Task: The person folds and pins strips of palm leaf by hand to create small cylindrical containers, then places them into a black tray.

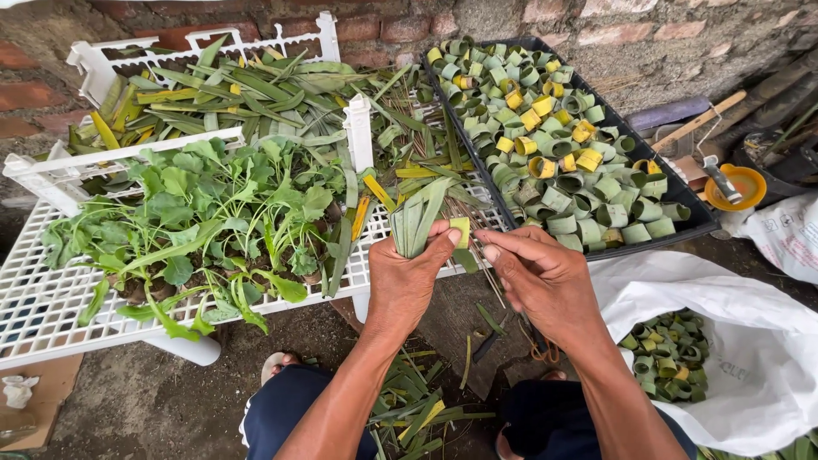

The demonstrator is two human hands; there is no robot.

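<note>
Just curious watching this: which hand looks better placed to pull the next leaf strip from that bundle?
Probably the right hand. Its fingertips already pinch a pale strip beside the bundle of leaf strips. The left hand is wrapped around that bundle, so it seems busy holding it.

A white plastic rack (51, 315) at left bears leafy green seedlings (204, 221), with long cut leaves (247, 94) heaped farther back. Far right, beside a brick wall (409, 25), an orange bowl (740, 187) sits near a wooden stick (699, 121).
</note>
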